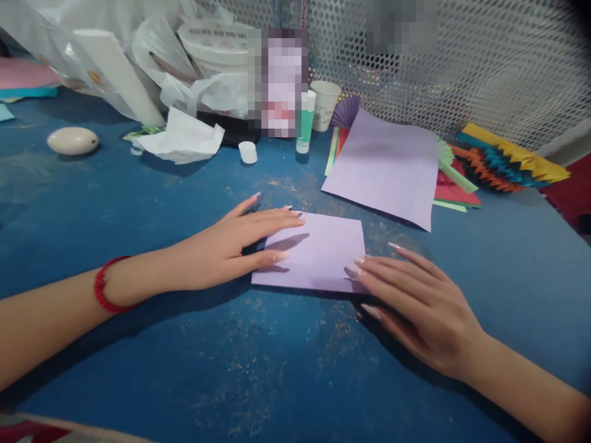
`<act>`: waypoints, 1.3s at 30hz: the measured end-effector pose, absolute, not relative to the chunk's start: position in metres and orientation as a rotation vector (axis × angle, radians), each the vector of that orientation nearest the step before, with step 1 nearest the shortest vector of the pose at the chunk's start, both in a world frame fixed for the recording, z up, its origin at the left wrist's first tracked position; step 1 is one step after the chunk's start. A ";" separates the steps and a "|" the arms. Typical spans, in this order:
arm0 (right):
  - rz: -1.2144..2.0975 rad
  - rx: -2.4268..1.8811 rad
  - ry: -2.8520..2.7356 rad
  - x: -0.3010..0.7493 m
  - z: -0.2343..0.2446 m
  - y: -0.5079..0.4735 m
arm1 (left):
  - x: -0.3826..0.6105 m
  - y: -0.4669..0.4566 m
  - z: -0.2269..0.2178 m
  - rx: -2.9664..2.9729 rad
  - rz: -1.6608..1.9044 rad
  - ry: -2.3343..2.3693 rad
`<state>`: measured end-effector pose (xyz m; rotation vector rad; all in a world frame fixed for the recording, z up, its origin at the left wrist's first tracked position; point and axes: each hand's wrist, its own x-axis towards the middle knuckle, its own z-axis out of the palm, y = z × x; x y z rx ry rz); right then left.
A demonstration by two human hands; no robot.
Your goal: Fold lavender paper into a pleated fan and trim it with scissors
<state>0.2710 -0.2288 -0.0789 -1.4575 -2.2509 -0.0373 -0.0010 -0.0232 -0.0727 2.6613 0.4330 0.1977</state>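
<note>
A folded sheet of lilac paper [314, 255] lies flat on the blue table [138, 184] in front of me. My left hand [231, 240] rests on its left part, with the fingers spread over the paper and a red cord bracelet [107, 283] on the wrist. My right hand [415, 304] lies at the right end of the sheet, its long nails touching the paper's edge. Neither hand pinches the sheet. Beyond them lies a larger, flat lilac sheet [383, 166].
Behind the sheets stand a green-and-white tube [303, 126] and a paper cup [325, 104]. Pleated multicoloured paper [508, 161] lies at the right. Crumpled tissue [182, 136], a cream oval object [72, 140] and a white tub [212, 46] sit at the back left, before a perforated metal screen [462, 61].
</note>
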 end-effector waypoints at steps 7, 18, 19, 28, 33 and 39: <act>-0.058 -1.427 -1.889 0.263 -0.074 -0.218 | 0.001 -0.018 -0.063 2.677 0.339 0.196; -0.005 -1.376 -2.218 0.268 -0.087 -0.220 | -0.003 -0.028 -0.059 2.814 0.167 -0.270; 0.009 -1.375 -2.207 0.269 -0.087 -0.221 | -0.004 -0.028 -0.059 2.840 0.176 -0.290; 0.226 -1.468 -2.142 0.267 -0.084 -0.219 | -0.004 -0.015 -0.069 2.753 0.198 -0.057; 0.409 -1.557 -2.065 0.264 -0.082 -0.212 | 0.000 -0.018 -0.070 2.651 0.175 0.082; 0.466 -1.599 -2.100 0.262 -0.080 -0.209 | -0.001 -0.019 -0.071 2.662 0.285 0.071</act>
